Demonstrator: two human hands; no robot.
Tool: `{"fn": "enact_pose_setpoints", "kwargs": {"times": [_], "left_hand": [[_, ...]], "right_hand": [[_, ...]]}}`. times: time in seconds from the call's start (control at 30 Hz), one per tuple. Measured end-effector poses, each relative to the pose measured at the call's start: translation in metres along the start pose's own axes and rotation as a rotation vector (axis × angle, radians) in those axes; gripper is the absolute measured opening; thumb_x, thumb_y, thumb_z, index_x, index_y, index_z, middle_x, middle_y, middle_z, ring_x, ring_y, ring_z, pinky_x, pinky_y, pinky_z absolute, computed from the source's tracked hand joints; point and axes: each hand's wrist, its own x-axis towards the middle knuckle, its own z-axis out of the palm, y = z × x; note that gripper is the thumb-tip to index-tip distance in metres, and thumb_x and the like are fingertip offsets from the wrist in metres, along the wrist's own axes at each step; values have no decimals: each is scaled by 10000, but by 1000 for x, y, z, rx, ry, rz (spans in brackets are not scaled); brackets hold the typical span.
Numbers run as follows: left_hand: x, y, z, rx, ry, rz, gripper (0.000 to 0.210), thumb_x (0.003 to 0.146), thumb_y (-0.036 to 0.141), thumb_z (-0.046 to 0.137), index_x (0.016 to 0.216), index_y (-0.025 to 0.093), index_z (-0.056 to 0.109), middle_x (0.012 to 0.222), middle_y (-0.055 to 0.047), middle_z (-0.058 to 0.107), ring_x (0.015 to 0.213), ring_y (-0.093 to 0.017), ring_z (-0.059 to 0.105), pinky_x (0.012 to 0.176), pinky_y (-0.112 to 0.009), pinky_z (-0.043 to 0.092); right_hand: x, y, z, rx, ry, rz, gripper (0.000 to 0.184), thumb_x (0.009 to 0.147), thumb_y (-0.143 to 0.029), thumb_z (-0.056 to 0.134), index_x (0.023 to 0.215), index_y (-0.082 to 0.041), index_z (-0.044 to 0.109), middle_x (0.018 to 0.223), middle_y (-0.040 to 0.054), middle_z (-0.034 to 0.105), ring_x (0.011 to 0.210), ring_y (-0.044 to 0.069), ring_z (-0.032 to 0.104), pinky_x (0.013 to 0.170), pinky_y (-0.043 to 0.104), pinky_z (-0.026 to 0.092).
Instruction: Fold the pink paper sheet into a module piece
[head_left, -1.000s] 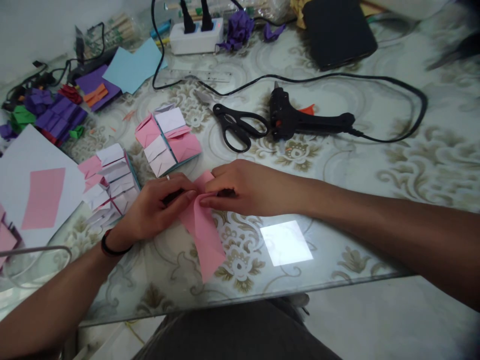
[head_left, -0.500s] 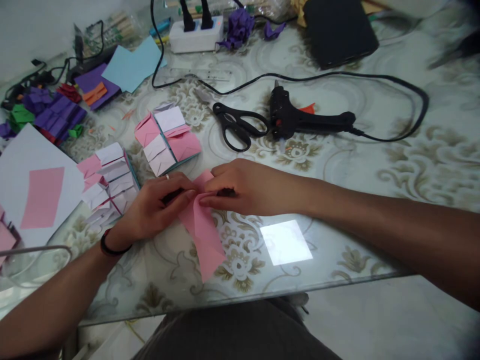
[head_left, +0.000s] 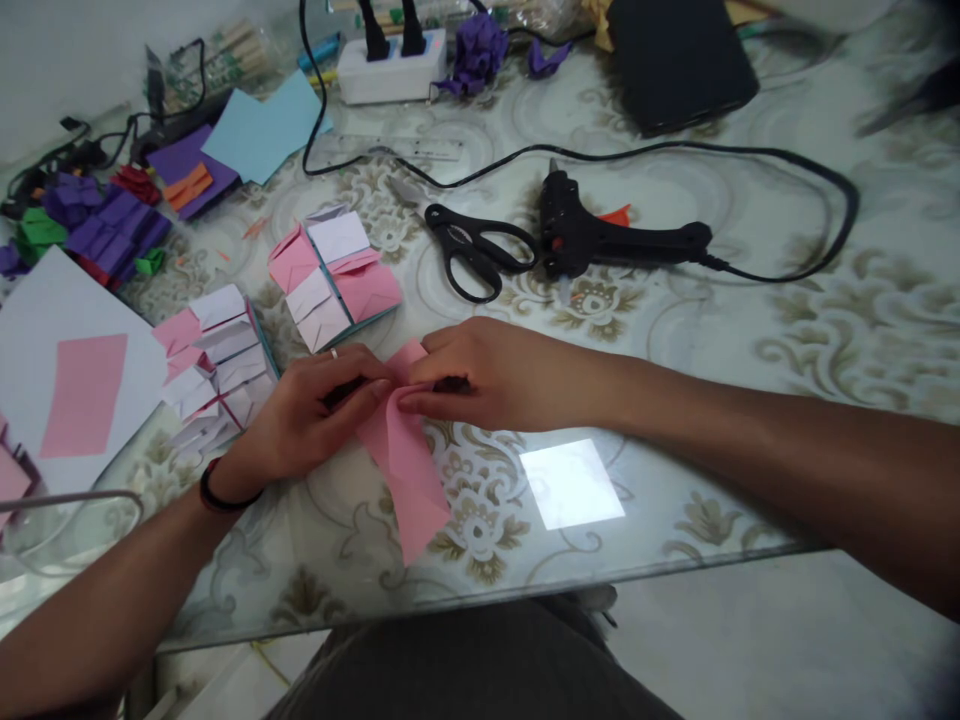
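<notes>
A strip of pink paper is pinched between both my hands, creased at its middle, with one end pointing toward the table's front edge. My left hand is closed on its left side. Thumb and fingers of my right hand press the fold from the right; the fingertips partly hide it. Just beyond my hands sits a folded pink-and-white paper piece with a teal edge. Another such paper piece lies beside my left wrist.
Black scissors and a black glue gun with a looping cord lie beyond my right hand. A white power strip stands at the back. At left are a white sheet, a pink paper rectangle and purple folded papers.
</notes>
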Motion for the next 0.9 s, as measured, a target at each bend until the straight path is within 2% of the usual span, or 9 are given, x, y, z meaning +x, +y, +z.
{"fn": "enact_pose_setpoints", "kwargs": {"times": [0.9], "left_hand": [[0, 0, 1, -20, 3, -17, 152, 1062, 266, 607, 992, 239, 739, 872, -20, 737, 734, -129, 641, 658, -275, 485]], "right_hand": [[-1, -1, 0, 4, 15, -6, 453, 1074, -448, 561, 774, -127, 672, 751, -20, 537, 658, 56, 447, 673, 262, 269]]}}
